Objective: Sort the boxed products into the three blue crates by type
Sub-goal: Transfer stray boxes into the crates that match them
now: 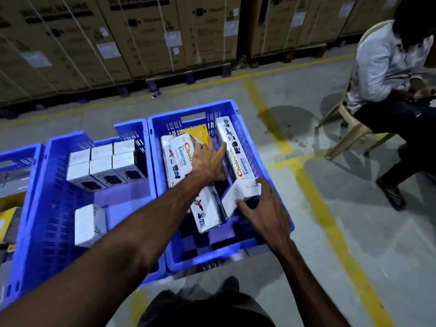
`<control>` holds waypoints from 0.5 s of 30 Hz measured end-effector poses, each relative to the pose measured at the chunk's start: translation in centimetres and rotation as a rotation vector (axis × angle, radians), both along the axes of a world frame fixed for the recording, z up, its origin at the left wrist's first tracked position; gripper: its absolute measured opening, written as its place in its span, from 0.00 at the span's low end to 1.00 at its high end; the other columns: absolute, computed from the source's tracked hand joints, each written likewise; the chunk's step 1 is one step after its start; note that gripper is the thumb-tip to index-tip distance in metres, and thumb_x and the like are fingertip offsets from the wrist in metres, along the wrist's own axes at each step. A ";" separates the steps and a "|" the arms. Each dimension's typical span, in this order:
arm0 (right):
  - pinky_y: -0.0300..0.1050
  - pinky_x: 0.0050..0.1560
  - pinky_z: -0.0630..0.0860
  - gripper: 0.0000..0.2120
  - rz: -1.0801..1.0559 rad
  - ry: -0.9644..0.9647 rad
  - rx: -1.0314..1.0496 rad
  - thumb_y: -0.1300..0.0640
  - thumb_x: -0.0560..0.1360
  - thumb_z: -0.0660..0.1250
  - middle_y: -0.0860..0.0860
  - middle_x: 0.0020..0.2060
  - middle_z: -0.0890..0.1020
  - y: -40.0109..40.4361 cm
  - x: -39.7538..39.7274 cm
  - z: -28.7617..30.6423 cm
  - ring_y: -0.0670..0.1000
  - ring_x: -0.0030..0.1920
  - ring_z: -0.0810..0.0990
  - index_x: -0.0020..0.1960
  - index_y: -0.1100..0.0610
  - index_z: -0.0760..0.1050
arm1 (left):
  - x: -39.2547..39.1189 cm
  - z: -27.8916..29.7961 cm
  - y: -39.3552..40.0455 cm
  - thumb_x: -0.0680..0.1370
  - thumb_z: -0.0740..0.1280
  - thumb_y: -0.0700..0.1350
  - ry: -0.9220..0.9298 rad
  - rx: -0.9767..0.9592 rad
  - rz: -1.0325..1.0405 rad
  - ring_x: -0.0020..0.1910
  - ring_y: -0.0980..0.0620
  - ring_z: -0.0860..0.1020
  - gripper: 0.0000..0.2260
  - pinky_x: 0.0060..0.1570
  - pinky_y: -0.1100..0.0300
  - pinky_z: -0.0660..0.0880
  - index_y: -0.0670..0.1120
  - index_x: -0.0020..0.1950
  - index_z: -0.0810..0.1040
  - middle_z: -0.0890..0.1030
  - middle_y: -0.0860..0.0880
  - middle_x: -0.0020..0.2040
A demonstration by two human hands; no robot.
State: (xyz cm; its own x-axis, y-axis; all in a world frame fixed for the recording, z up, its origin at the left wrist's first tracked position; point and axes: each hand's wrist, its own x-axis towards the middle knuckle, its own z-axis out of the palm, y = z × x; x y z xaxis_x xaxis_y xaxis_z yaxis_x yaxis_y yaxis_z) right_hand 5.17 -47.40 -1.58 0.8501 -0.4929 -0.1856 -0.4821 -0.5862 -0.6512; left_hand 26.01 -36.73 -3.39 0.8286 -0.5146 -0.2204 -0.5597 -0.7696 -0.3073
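Your right hand [266, 208] grips a small white box [238, 194] at the right crate's [280, 192] near-right corner; your left hand [207, 161] rests flat on a Choice Lumino box [179, 159]. Next, lift it into the middle crate [42, 208]

The left hand [207, 161] covers part of a long Choice box [179, 159]. The leftmost crate [14, 159] is cut off by the frame's left edge. Small print on the boxes is unreadable.

Grey floor [295, 95], yellow lines [330, 223], stacked cartons [141, 31].
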 end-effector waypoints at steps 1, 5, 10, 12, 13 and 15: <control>0.55 0.57 0.76 0.31 0.001 -0.015 0.003 0.39 0.71 0.71 0.50 0.65 0.77 -0.1 -0.1 0.1 0.56 0.65 0.77 0.70 0.42 0.63 | 0.7 -0.1 -0.2 0.65 0.73 0.74 0.023 0.060 -0.006 0.68 0.38 0.74 0.54 0.69 0.41 0.66 0.52 0.82 0.54 0.65 0.36 0.76; 0.51 0.57 0.74 0.31 -0.008 -0.039 0.008 0.40 0.72 0.73 0.48 0.65 0.76 0.0 -0.7 0.2 0.54 0.66 0.77 0.70 0.42 0.64 | 2.8 -0.5 -0.3 0.65 0.73 0.75 0.102 0.211 -0.049 0.69 0.39 0.69 0.46 0.70 0.40 0.63 0.53 0.76 0.68 0.72 0.40 0.71; 0.51 0.63 0.74 0.31 -0.058 -0.129 0.117 0.43 0.72 0.75 0.47 0.66 0.77 0.0 -0.6 0.1 0.53 0.65 0.77 0.71 0.43 0.66 | 2.6 0.9 0.5 0.64 0.74 0.71 0.193 0.070 -0.053 0.61 0.39 0.75 0.38 0.68 0.35 0.69 0.53 0.69 0.76 0.75 0.40 0.62; 0.53 0.62 0.77 0.29 -0.114 -0.219 0.255 0.44 0.72 0.77 0.45 0.57 0.82 0.1 0.0 0.4 0.51 0.58 0.81 0.68 0.43 0.68 | 1.9 2.2 2.0 0.64 0.75 0.71 0.211 -0.125 -0.029 0.61 0.39 0.74 0.38 0.61 0.39 0.75 0.52 0.68 0.77 0.73 0.40 0.62; 0.55 0.58 0.79 0.28 -0.140 -0.268 0.343 0.45 0.72 0.77 0.43 0.51 0.84 0.2 0.4 0.6 0.50 0.53 0.83 0.67 0.43 0.69 | 1.4 2.8 3.1 0.65 0.75 0.70 0.218 -0.260 -0.003 0.62 0.39 0.73 0.38 0.58 0.42 0.76 0.51 0.68 0.77 0.72 0.40 0.62; 0.53 0.52 0.81 0.26 -0.173 -0.385 0.516 0.50 0.74 0.78 0.45 0.46 0.85 0.7 1.4 1.1 0.48 0.45 0.84 0.67 0.46 0.70 | 0.2 4.0 5.9 0.64 0.76 0.68 0.190 -0.555 0.064 0.61 0.38 0.72 0.36 0.57 0.44 0.77 0.52 0.68 0.78 0.70 0.41 0.61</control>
State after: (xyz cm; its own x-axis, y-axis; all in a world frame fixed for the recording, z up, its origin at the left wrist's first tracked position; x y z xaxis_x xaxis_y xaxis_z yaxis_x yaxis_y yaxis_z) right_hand 6.57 -46.70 -0.51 0.8192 -0.5578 -0.1334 -0.2184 -0.0884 -0.9718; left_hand 26.23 -30.82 0.60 0.8340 -0.5460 -0.0798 -0.5130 -0.8204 0.2525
